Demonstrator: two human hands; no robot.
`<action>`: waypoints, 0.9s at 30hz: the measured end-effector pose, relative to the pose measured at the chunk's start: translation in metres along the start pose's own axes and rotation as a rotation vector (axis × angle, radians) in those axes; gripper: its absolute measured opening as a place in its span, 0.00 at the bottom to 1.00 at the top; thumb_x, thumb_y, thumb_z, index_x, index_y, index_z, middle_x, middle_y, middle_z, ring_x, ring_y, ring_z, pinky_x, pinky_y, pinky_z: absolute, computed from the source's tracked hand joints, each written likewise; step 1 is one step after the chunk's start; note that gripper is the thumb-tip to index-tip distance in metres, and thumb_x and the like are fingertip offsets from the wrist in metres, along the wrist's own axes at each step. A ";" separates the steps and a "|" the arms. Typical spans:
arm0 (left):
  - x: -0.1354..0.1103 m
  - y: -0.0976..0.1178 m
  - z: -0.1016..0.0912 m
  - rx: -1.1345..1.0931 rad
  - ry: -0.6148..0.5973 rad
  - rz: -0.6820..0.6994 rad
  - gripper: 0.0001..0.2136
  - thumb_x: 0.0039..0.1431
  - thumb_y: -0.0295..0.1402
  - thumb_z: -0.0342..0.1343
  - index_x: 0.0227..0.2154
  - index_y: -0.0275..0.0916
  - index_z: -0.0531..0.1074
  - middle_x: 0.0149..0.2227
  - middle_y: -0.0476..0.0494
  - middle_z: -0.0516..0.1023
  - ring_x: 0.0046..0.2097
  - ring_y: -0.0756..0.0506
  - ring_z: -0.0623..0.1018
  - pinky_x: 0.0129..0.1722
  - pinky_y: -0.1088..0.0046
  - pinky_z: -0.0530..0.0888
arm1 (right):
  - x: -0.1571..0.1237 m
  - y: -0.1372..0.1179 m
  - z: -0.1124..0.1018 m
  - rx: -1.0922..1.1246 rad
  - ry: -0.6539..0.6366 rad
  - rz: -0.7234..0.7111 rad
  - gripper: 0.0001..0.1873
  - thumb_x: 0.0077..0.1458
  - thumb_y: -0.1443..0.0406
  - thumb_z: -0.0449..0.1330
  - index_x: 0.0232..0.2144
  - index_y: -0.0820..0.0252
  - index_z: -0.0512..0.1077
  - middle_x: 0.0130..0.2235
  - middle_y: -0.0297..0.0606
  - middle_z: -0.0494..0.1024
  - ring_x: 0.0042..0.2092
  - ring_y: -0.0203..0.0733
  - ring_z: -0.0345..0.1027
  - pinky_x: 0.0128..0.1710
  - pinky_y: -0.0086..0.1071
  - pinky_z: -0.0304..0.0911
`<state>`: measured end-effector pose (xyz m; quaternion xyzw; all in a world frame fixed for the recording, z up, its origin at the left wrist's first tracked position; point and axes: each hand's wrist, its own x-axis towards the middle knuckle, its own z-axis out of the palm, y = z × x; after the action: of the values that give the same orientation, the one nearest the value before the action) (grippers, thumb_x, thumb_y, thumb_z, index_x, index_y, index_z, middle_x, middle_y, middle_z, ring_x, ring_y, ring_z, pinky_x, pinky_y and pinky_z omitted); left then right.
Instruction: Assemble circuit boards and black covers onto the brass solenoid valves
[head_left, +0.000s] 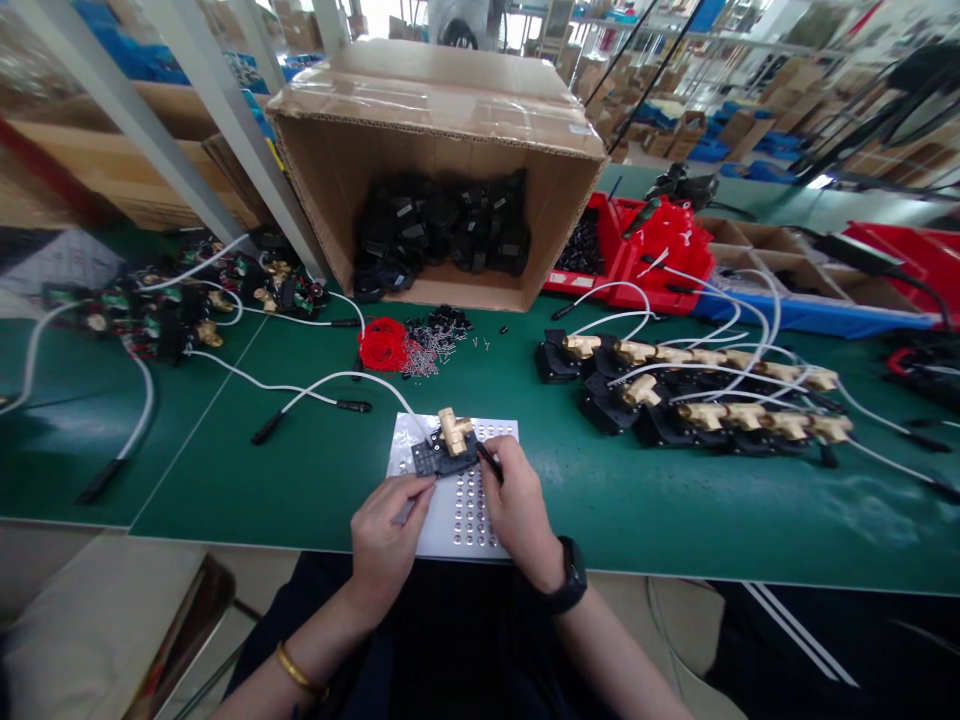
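Note:
In front of me a black plastic housing (431,462) with a brass tee fitting (454,432) on top lies over a white sheet (427,540) bearing rows of small round shiny spots. My left hand (390,525) pinches the near left edge of the housing between thumb and fingers. A slim black rod-like piece (490,462) is gripped in my right hand (519,505), its tip at the right side of the housing; its exact kind is unclear. From the housing a white cable (360,376) with a black end runs left.
An open cardboard box (442,110) of black parts stands behind. Red rings (383,345) and loose screws (424,358) lie before it. Finished-looking brass-fitted units (705,415) line the right; circuit-board assemblies (150,310) sit left. Red bins (660,260) stand at back right.

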<state>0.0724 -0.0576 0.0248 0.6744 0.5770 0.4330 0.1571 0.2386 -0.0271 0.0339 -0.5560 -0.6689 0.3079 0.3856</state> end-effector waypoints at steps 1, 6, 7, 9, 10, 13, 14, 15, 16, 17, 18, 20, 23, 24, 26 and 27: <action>-0.001 0.000 0.000 -0.009 0.000 -0.002 0.04 0.55 0.27 0.54 0.32 0.38 0.74 0.32 0.46 0.79 0.34 0.47 0.78 0.38 0.70 0.75 | 0.000 0.000 0.000 -0.008 0.015 0.002 0.09 0.54 0.74 0.48 0.35 0.59 0.63 0.34 0.38 0.68 0.37 0.41 0.63 0.37 0.31 0.60; -0.002 -0.001 0.000 -0.026 -0.001 -0.011 0.04 0.55 0.27 0.55 0.32 0.39 0.74 0.33 0.46 0.79 0.36 0.47 0.78 0.39 0.69 0.75 | 0.001 0.003 -0.002 -0.061 0.060 0.018 0.08 0.55 0.73 0.48 0.35 0.59 0.64 0.34 0.38 0.69 0.36 0.40 0.64 0.37 0.31 0.59; -0.002 -0.001 0.001 -0.029 0.000 -0.011 0.04 0.55 0.26 0.55 0.33 0.39 0.74 0.33 0.46 0.79 0.36 0.47 0.78 0.40 0.69 0.74 | 0.002 0.004 -0.002 -0.076 0.055 0.012 0.08 0.55 0.73 0.48 0.34 0.59 0.64 0.34 0.37 0.69 0.36 0.40 0.64 0.36 0.31 0.59; -0.001 0.001 0.000 -0.042 0.004 -0.014 0.04 0.55 0.26 0.55 0.32 0.38 0.74 0.33 0.47 0.79 0.36 0.48 0.78 0.40 0.70 0.74 | 0.001 0.005 -0.003 -0.087 0.057 -0.001 0.07 0.55 0.73 0.49 0.33 0.58 0.64 0.33 0.37 0.69 0.35 0.40 0.65 0.36 0.30 0.60; -0.001 0.002 -0.001 -0.047 0.007 -0.019 0.04 0.55 0.26 0.55 0.32 0.38 0.74 0.33 0.47 0.79 0.36 0.48 0.77 0.40 0.71 0.74 | 0.001 0.005 -0.003 -0.084 0.066 -0.006 0.07 0.55 0.72 0.49 0.33 0.58 0.64 0.32 0.37 0.69 0.35 0.40 0.65 0.36 0.30 0.60; 0.000 0.004 -0.006 -0.054 0.026 -0.042 0.04 0.54 0.25 0.56 0.33 0.38 0.73 0.33 0.47 0.78 0.36 0.49 0.77 0.39 0.73 0.73 | 0.000 0.006 -0.001 -0.072 0.091 -0.018 0.05 0.55 0.71 0.50 0.32 0.59 0.65 0.32 0.36 0.70 0.34 0.39 0.65 0.35 0.29 0.61; 0.001 0.004 -0.008 -0.051 0.033 -0.036 0.05 0.54 0.25 0.56 0.33 0.38 0.73 0.33 0.47 0.78 0.35 0.49 0.77 0.39 0.73 0.73 | -0.001 0.007 0.000 -0.078 0.094 -0.027 0.05 0.55 0.71 0.50 0.33 0.59 0.65 0.32 0.36 0.70 0.34 0.39 0.66 0.35 0.29 0.61; 0.002 0.004 -0.009 -0.043 0.038 -0.019 0.05 0.53 0.24 0.56 0.33 0.38 0.73 0.33 0.47 0.78 0.36 0.49 0.76 0.39 0.72 0.73 | -0.001 0.007 0.000 -0.092 0.095 -0.038 0.06 0.54 0.72 0.50 0.33 0.59 0.65 0.32 0.36 0.70 0.34 0.39 0.66 0.35 0.29 0.61; 0.003 0.004 -0.010 -0.025 0.043 0.006 0.05 0.53 0.24 0.57 0.33 0.38 0.73 0.33 0.47 0.77 0.36 0.48 0.76 0.39 0.71 0.72 | -0.001 0.007 0.001 -0.110 0.096 -0.052 0.07 0.54 0.72 0.50 0.33 0.59 0.65 0.32 0.36 0.70 0.34 0.39 0.66 0.34 0.30 0.62; 0.004 0.004 -0.011 0.005 0.047 0.033 0.05 0.53 0.24 0.57 0.33 0.38 0.73 0.32 0.47 0.76 0.36 0.48 0.75 0.39 0.70 0.72 | -0.001 0.006 0.001 -0.136 0.092 -0.069 0.08 0.54 0.73 0.49 0.33 0.59 0.65 0.32 0.37 0.70 0.34 0.39 0.66 0.34 0.30 0.62; 0.005 0.003 -0.011 0.044 0.051 0.057 0.05 0.53 0.25 0.57 0.32 0.39 0.74 0.32 0.46 0.76 0.37 0.47 0.74 0.39 0.68 0.71 | -0.001 0.006 0.001 -0.166 0.083 -0.088 0.08 0.53 0.74 0.49 0.33 0.59 0.65 0.32 0.37 0.70 0.35 0.39 0.66 0.35 0.30 0.62; 0.008 0.002 -0.009 0.130 0.071 0.087 0.04 0.52 0.26 0.58 0.31 0.40 0.75 0.35 0.44 0.74 0.40 0.45 0.72 0.41 0.64 0.69 | -0.001 0.004 0.000 -0.229 0.039 -0.131 0.10 0.52 0.75 0.48 0.33 0.59 0.65 0.33 0.38 0.70 0.36 0.40 0.66 0.36 0.31 0.62; 0.011 -0.001 -0.004 0.201 0.093 0.106 0.03 0.52 0.27 0.58 0.29 0.41 0.75 0.41 0.42 0.73 0.45 0.41 0.69 0.45 0.58 0.67 | -0.002 0.002 -0.003 -0.304 -0.030 -0.175 0.12 0.52 0.77 0.47 0.34 0.60 0.65 0.34 0.40 0.71 0.37 0.41 0.66 0.37 0.31 0.63; 0.012 -0.002 -0.002 0.207 0.094 0.111 0.03 0.52 0.27 0.58 0.29 0.41 0.75 0.43 0.41 0.73 0.46 0.40 0.69 0.46 0.57 0.66 | -0.002 0.002 -0.004 -0.315 -0.040 -0.179 0.12 0.52 0.77 0.47 0.34 0.60 0.65 0.35 0.40 0.71 0.38 0.41 0.67 0.37 0.31 0.63; 0.014 -0.004 0.000 0.207 0.084 0.125 0.03 0.52 0.27 0.58 0.28 0.40 0.75 0.44 0.41 0.73 0.47 0.40 0.68 0.47 0.56 0.66 | -0.003 0.004 -0.005 -0.311 -0.039 -0.186 0.12 0.52 0.77 0.47 0.34 0.60 0.66 0.34 0.40 0.72 0.38 0.41 0.67 0.38 0.31 0.64; 0.014 -0.004 0.001 0.203 0.075 0.135 0.03 0.52 0.27 0.58 0.28 0.39 0.75 0.44 0.40 0.73 0.47 0.40 0.68 0.47 0.56 0.66 | -0.003 0.005 -0.005 -0.295 -0.031 -0.191 0.13 0.52 0.77 0.47 0.34 0.60 0.66 0.34 0.40 0.72 0.38 0.41 0.67 0.38 0.31 0.64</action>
<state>0.0699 -0.0434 0.0271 0.7076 0.5764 0.4071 0.0367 0.2458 -0.0289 0.0323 -0.5354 -0.7625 0.1769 0.3172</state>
